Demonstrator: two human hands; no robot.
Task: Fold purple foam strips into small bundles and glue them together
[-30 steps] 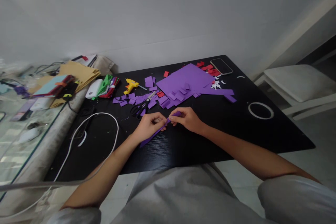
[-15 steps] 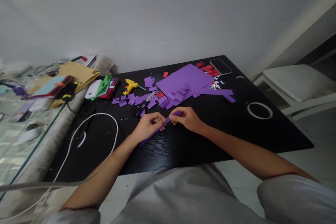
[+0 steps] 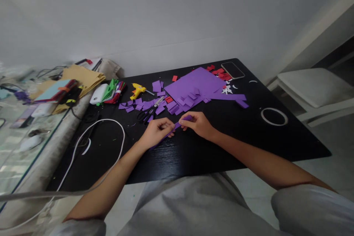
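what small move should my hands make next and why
Perhaps slide the left hand back along the purple strip: it and the right hand pinch it close together near the far end, while a longer stretch runs past the left hand toward you.

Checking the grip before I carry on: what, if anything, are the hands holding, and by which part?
A purple strip: the left hand pinches it around the middle, the right hand nearer its far end.

Black table (image 3: 221, 151): purple sheet (image 3: 199, 79), yellow glue gun (image 3: 137, 90), white ring (image 3: 276, 124); far corner, apparently phone (image 3: 232, 70).
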